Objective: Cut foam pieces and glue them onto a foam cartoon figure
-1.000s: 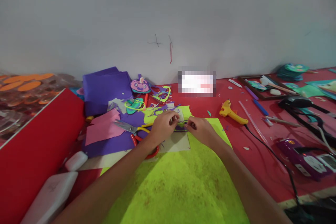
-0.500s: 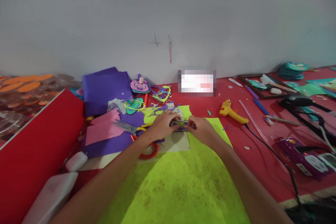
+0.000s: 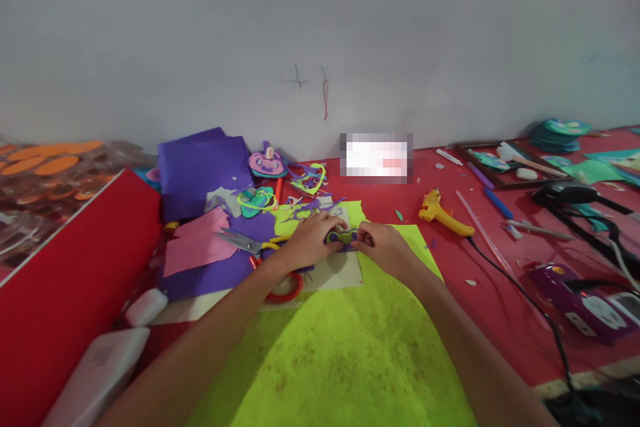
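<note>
Between my two hands is a small purple foam cutout with a yellow-green wavy piece on it (image 3: pixel 343 237). My left hand (image 3: pixel 315 237) pinches its left end, and my right hand (image 3: pixel 383 243) grips its right end with curled fingers. Beneath them lies a pale sheet (image 3: pixel 335 273) on a large yellow-green felt sheet (image 3: pixel 350 347). Scissors (image 3: pixel 255 248) with red and yellow handles lie under my left forearm, partly hidden. Yellow-green and purple offcuts (image 3: pixel 313 207) are scattered just beyond my left hand.
Purple sheets (image 3: pixel 203 173) and pink pieces (image 3: pixel 197 247) lie on the left, near a red panel (image 3: pixel 75 307). On the right are a yellow glue gun (image 3: pixel 443 213) with a black cord, a blue pen (image 3: pixel 498 203), a tray (image 3: pixel 510 177) and a purple device (image 3: pixel 580 300). A grey wall (image 3: pixel 200 60) stands behind.
My left fingers have shifted slightly on the small cutout, and more of its yellow-green piece shows. Both hands stay in nearly the same place.
</note>
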`<state>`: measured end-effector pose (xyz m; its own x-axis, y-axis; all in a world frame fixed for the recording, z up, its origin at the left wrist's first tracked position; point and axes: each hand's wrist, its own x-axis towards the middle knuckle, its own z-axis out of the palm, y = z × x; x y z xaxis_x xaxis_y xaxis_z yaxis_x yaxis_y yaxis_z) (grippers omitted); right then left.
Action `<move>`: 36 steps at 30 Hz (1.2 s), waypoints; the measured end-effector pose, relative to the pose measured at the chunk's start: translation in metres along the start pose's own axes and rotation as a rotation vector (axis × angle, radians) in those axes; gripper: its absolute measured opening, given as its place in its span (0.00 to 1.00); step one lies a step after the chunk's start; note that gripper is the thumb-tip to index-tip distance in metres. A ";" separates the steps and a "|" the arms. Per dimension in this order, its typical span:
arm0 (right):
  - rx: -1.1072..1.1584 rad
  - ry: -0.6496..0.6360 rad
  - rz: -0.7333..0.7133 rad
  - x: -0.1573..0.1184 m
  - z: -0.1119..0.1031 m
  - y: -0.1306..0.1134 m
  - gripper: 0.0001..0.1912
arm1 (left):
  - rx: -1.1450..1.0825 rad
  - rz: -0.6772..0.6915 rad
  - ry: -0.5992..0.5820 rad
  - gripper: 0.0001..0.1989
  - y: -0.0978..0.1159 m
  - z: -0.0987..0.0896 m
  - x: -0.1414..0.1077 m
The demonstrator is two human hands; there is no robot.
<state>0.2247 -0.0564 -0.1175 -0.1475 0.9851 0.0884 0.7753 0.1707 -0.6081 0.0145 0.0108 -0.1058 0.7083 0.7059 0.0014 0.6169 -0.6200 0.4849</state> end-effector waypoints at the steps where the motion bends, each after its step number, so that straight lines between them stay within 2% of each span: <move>1: 0.004 -0.002 0.002 0.000 0.000 0.000 0.11 | 0.004 0.006 -0.002 0.17 0.000 0.000 0.000; 4: 0.035 0.012 0.019 0.000 -0.001 0.001 0.10 | 0.004 0.027 -0.011 0.18 -0.001 -0.001 -0.001; 9: 0.026 0.127 0.050 0.000 -0.003 0.008 0.05 | -0.023 0.015 -0.012 0.18 0.000 -0.004 -0.002; 12: -0.013 0.111 0.065 -0.001 -0.004 0.009 0.04 | -0.022 -0.015 -0.040 0.21 0.005 -0.007 -0.002; 16: 0.027 0.082 0.045 -0.003 -0.004 0.005 0.08 | -0.029 -0.037 -0.068 0.19 0.009 -0.011 -0.001; 20: 0.181 0.038 0.066 -0.002 -0.004 0.003 0.15 | -0.031 -0.016 -0.024 0.17 0.007 -0.010 -0.001; 24: 0.350 0.014 0.100 0.001 -0.002 0.005 0.27 | -0.228 0.017 0.003 0.14 0.002 -0.007 -0.001; 26: 0.389 0.013 0.087 0.002 -0.002 0.006 0.23 | -0.365 0.021 0.024 0.13 0.001 -0.007 0.000; 29: 0.426 0.078 0.074 0.006 -0.001 0.006 0.12 | -0.542 -0.016 0.128 0.14 0.003 -0.006 0.004; 33: 0.573 0.210 0.090 0.008 -0.001 0.002 0.12 | -0.740 -0.122 0.255 0.17 0.013 -0.003 0.007; 36: 0.680 0.251 0.128 0.008 0.000 -0.001 0.13 | -0.822 -0.146 0.322 0.17 0.018 0.003 0.008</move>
<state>0.2228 -0.0489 -0.1158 0.1270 0.9856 0.1119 0.2127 0.0832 -0.9736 0.0323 0.0040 -0.0999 0.4354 0.8970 0.0759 0.1648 -0.1623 0.9729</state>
